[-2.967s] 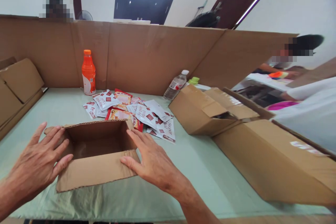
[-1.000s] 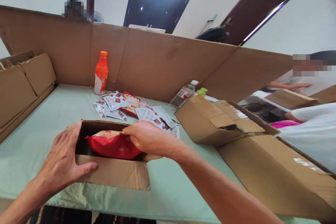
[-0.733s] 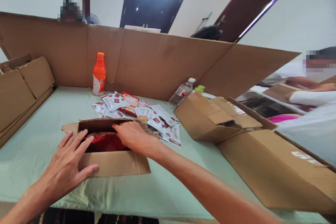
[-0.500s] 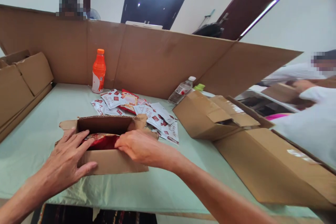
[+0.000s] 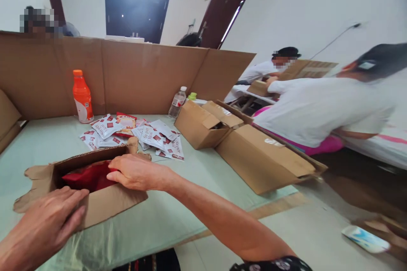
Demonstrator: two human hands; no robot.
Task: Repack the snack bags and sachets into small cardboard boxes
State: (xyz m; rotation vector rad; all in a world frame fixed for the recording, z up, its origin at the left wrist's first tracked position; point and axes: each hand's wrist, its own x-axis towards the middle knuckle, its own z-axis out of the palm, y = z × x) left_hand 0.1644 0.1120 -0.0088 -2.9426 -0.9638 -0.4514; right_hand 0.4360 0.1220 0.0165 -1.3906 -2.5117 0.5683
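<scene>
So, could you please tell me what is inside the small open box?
A red packet lies in the small open box; the right hand covers one end, and anything beneath is hidden.

A table (image 5: 178,216) covered in pale green sheeting is carrying everything. Near its front left corner an open cardboard box (image 5: 104,205) is sitting. Toward the middle, a heap of white and red sachets (image 5: 140,135) is lying. An orange bottle (image 5: 82,97) is standing by the back edge, against a cardboard wall (image 5: 140,76), and a clear water bottle (image 5: 177,102) further right. Along the right edge two larger cartons (image 5: 254,156) are lying side by side.
</scene>
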